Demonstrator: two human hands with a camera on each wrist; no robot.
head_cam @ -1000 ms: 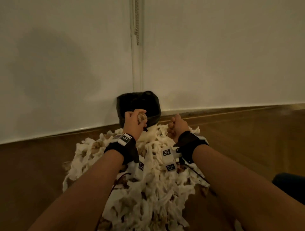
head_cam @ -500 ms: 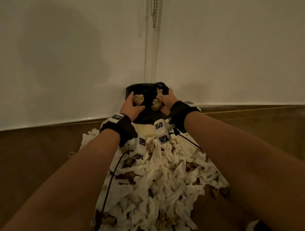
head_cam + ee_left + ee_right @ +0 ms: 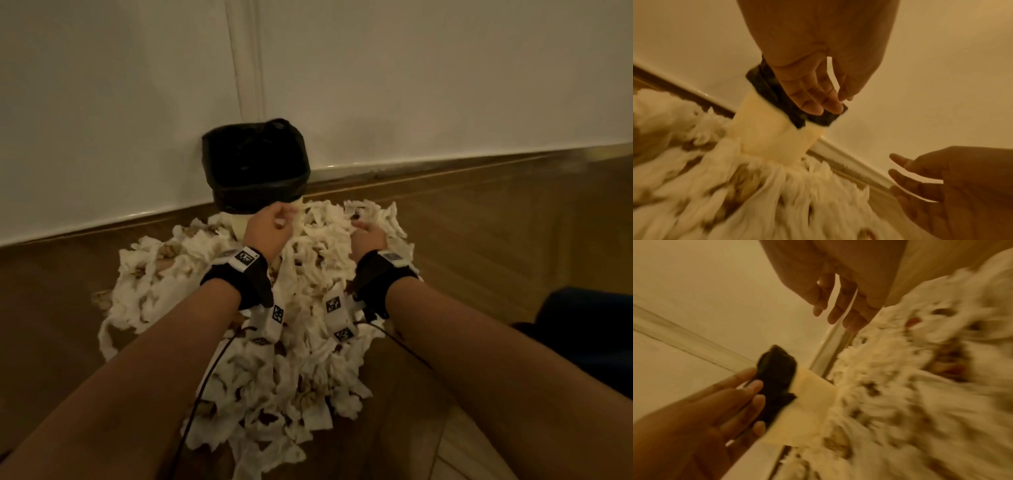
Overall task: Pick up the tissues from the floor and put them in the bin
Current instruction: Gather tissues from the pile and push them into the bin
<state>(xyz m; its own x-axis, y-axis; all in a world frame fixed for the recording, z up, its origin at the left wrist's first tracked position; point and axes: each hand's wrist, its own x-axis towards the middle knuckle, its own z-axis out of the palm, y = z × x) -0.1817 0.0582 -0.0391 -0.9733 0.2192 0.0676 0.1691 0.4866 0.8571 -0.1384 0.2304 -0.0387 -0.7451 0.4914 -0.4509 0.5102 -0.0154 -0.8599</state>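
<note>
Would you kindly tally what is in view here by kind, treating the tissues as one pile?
Bins: 1
Black bin liners: 1
Tissue piles: 1
Hands: 2, left hand and right hand
Wrist bands: 2, left and right
Total: 7

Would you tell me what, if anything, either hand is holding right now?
Nothing: the left hand and right hand both hang open and empty above the tissues near the bin.
</note>
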